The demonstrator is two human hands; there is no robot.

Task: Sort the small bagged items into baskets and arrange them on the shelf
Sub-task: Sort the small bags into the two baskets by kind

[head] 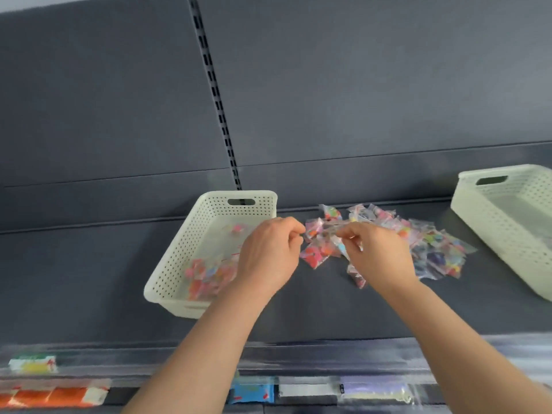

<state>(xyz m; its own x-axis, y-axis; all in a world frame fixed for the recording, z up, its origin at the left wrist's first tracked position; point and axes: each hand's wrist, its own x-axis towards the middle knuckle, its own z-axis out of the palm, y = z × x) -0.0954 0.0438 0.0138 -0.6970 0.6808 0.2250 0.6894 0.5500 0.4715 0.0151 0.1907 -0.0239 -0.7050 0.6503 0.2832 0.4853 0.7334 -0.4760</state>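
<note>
Bag pile (433, 252) mid-shelf: light, soft, slippery film, judged. Take by corner, pinch firm. Left hand (268, 252), right hand (379, 255) each pinching bag (328, 227) edge; blurred.

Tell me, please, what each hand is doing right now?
Left hand: fingers curled at the bag pile; blur hides whether it grips one.
Right hand: pinches a small bag.
</note>
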